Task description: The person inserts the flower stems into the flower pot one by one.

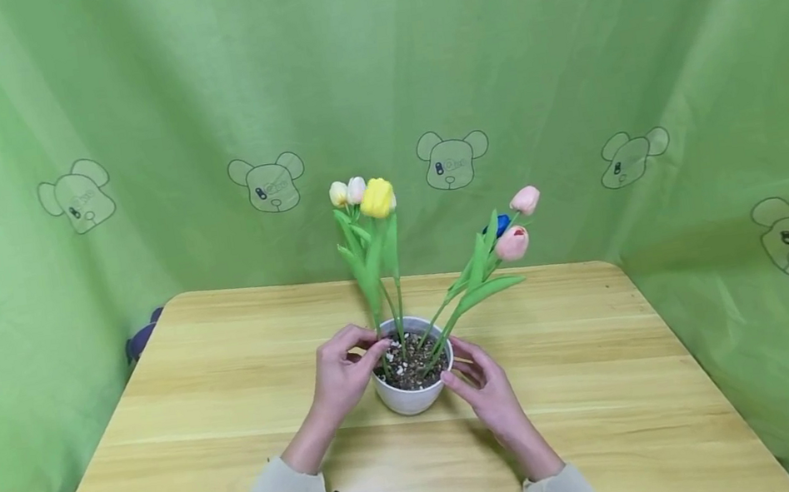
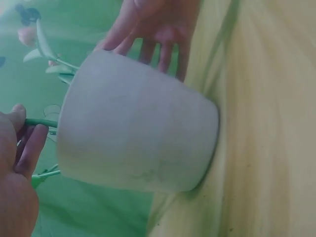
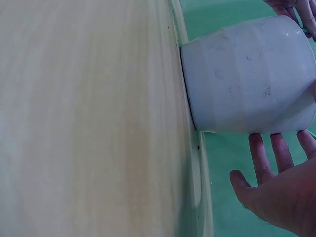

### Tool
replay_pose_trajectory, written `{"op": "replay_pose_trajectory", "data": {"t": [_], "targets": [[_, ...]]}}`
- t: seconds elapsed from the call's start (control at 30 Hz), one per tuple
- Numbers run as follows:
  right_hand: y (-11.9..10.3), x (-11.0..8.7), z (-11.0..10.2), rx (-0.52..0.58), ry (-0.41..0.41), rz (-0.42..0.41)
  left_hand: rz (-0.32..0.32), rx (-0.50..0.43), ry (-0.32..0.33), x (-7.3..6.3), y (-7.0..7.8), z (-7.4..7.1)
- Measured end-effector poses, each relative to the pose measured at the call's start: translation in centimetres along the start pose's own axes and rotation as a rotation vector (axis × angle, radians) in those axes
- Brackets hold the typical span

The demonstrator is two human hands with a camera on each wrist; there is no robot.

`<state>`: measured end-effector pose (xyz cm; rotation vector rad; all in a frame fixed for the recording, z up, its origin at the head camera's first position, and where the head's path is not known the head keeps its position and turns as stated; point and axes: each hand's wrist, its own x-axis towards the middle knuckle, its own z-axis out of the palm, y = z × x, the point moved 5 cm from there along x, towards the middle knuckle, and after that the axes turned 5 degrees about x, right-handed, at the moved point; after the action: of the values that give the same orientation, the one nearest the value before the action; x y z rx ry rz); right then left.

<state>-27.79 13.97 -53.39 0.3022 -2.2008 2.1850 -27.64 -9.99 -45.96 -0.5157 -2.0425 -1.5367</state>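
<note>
A white flower pot (image 1: 410,398) filled with dark soil (image 1: 408,363) stands upright on the table. In the left wrist view, my left hand (image 1: 342,371) pinches a green stem (image 2: 40,122) between thumb and finger above the rim. That stem belongs to the left cluster, topped by a yellow tulip (image 1: 377,198) and several pale ones. Pink tulips (image 1: 513,244) and a blue tulip (image 1: 498,225) lean out to the right. My right hand (image 1: 489,391) rests against the pot's right side, thumb at the rim. The right wrist view shows its fingers spread, several fingertips touching the wall.
The light wooden table (image 1: 225,438) extends around the pot on every side. Behind it and at both sides hangs a green curtain (image 1: 368,56) printed with bear heads. A dark purple object (image 1: 142,338) shows past the table's far left corner.
</note>
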Motion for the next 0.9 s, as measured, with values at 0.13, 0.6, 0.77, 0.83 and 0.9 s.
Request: {"op": "replay_pose_trajectory", "data": {"t": [0.13,0.6,0.77,0.83,0.9], "targets": [[-0.1,0.0,0.0,0.004,-0.005,0.001,-0.021,-0.023,0.012,-0.4,-0.6,0.2],[-0.1,-0.1,0.0,-0.02,-0.002,0.008,0.052,-0.028,0.036,-1.0,-1.2,1.4],[-0.1,-0.1,0.0,-0.009,0.008,0.015,0.094,-0.029,0.001,-1.2,-1.1,1.4],[-0.2,-0.1,0.0,-0.01,0.008,0.013,0.113,-0.031,-0.015,-1.3,-1.1,1.5],[-0.2,-0.1,0.1,-0.012,0.002,0.012,0.136,-0.03,-0.019,-1.4,-1.0,1.5]]}}
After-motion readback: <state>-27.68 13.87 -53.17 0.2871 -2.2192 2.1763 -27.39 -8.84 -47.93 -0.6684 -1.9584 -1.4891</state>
